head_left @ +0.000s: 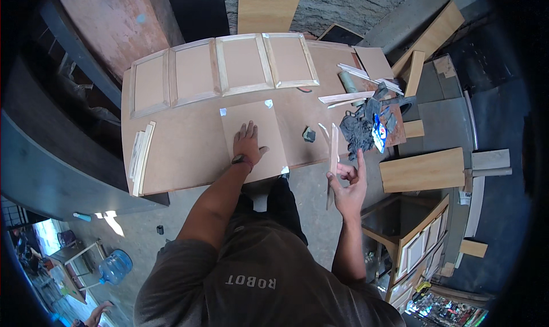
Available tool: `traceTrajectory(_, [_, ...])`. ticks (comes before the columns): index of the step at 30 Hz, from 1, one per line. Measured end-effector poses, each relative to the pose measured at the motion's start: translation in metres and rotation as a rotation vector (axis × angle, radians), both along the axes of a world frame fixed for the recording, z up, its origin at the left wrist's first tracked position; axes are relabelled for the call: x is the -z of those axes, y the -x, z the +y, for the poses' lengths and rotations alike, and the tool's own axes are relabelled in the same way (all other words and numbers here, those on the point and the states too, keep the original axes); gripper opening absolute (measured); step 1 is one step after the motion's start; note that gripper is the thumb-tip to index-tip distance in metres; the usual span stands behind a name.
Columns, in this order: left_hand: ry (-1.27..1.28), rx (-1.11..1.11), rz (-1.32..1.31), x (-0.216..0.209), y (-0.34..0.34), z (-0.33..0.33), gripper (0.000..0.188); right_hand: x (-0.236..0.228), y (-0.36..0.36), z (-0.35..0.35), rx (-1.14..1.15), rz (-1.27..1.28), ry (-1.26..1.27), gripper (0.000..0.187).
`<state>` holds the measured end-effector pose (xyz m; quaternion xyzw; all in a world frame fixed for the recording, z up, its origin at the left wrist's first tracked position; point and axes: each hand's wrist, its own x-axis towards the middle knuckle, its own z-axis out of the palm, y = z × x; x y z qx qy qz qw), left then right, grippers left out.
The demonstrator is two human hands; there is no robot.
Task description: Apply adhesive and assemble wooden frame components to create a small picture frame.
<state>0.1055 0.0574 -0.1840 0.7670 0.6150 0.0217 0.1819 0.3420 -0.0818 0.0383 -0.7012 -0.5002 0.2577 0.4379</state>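
Observation:
My left hand (pixel 247 144) lies flat with fingers spread on a brown rectangular board (pixel 269 135), which has small whitish patches at several corners. The board rests on the worktable at its near edge. Off to the right, my right hand (pixel 349 187) grips a thin wooden strip (pixel 334 149), held upright between thumb and fingers with the index finger stretched out. Between the board and the strip sits a small dark block (pixel 309 134). Just beyond my right hand lie a bunched dark grey cloth (pixel 357 131) and a blue and white packet (pixel 378 133).
Several wood-framed panels (pixel 243 64) line the table's far side. Loose strips (pixel 143 158) lie at its left end, more strips (pixel 346 98) and a green cylinder (pixel 346 82) at the right. A wooden cabinet frame (pixel 400 247) stands low right. A water jug (pixel 115 267) is on the floor.

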Motion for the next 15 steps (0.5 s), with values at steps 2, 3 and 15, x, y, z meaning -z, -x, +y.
traceTrajectory(2, [-0.002, -0.008, 0.004, 0.000, -0.001, -0.001, 0.093, 0.002, 0.004, 0.006, -0.056, 0.002, -0.002, 0.099])
traceTrajectory(3, [-0.005, -0.021, 0.001, 0.001, -0.002, -0.001, 0.093, 0.002, 0.007, 0.010, -0.060, 0.002, -0.004, 0.099])
traceTrajectory(15, [-0.001, -0.059, -0.024, -0.001, -0.005, -0.001, 0.093, 0.001, 0.028, 0.025, -0.119, 0.202, 0.013, 0.098])
